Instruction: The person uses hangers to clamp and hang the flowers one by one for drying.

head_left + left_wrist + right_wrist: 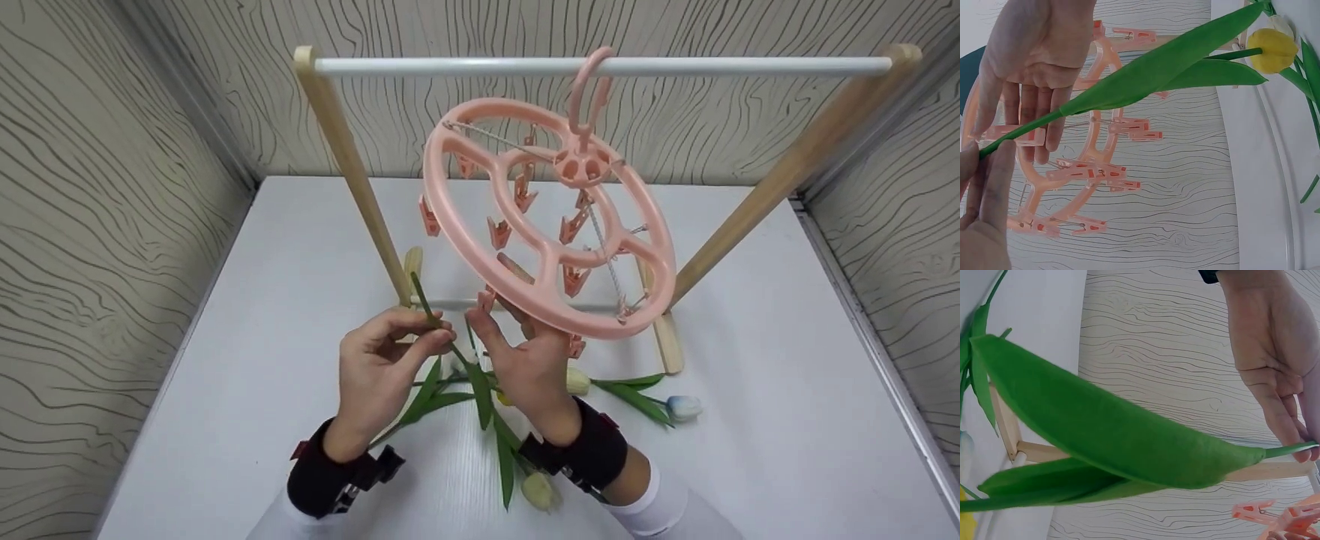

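We see a yellow tulip [1151,73] pinched by its green stem between the thumb and fingers of the left hand [379,375], near and to the left of the pink oval clip hanger [550,262]. Its long axis slants: the stem end points up and leftward, just left of the hanger's near rim, and the bloom [1271,50] points down toward the tabletop [780,420]. The right hand [536,371] has its fingers stretched behind that rim, thumb touching one pink peg [486,301]; we cannot tell whether it squeezes it. A small gap parts the stem from this peg.

We count one hanger, at least eight pegs on it, and at least three more tulips: a blue-tipped white tulip [683,408] to the hanger's near right, and two cream ones, one [577,381] just below its near rim, another [537,491] farther toward us. The hanger hooks over a white rod [465,67] between two wooden posts [354,180]. Beyond both posts, left and right of the hanger, the tabletop runs on to its side edges, giving us sideways room.
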The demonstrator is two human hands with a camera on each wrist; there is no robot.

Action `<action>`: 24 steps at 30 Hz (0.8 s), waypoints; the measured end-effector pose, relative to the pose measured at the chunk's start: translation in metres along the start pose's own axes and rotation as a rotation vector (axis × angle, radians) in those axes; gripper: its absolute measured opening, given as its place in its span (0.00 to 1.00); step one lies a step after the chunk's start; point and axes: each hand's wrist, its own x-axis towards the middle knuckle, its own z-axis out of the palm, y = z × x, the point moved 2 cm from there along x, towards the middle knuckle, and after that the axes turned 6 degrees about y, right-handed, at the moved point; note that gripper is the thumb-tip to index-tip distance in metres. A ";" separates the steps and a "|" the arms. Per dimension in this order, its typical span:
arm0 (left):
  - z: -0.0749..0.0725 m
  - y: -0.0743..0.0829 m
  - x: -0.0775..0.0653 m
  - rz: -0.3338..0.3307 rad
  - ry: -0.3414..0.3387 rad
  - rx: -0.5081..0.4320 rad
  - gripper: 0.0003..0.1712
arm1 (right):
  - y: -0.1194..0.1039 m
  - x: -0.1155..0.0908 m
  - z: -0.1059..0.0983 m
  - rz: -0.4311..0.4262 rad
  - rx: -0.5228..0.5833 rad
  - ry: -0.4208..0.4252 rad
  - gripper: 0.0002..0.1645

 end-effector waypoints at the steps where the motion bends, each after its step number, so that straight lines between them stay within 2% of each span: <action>1: 0.000 0.000 0.001 0.001 0.000 0.011 0.09 | -0.001 0.001 0.000 0.008 0.001 0.002 0.32; 7: -0.002 0.001 0.006 0.017 -0.002 0.053 0.08 | -0.004 0.003 -0.003 0.005 0.027 -0.011 0.30; 16: -0.002 0.004 0.016 0.028 -0.015 0.017 0.08 | -0.006 0.007 -0.004 -0.014 0.157 -0.037 0.32; 24: 0.003 0.008 0.028 0.062 -0.028 0.016 0.07 | -0.007 0.005 -0.003 -0.009 0.163 -0.056 0.21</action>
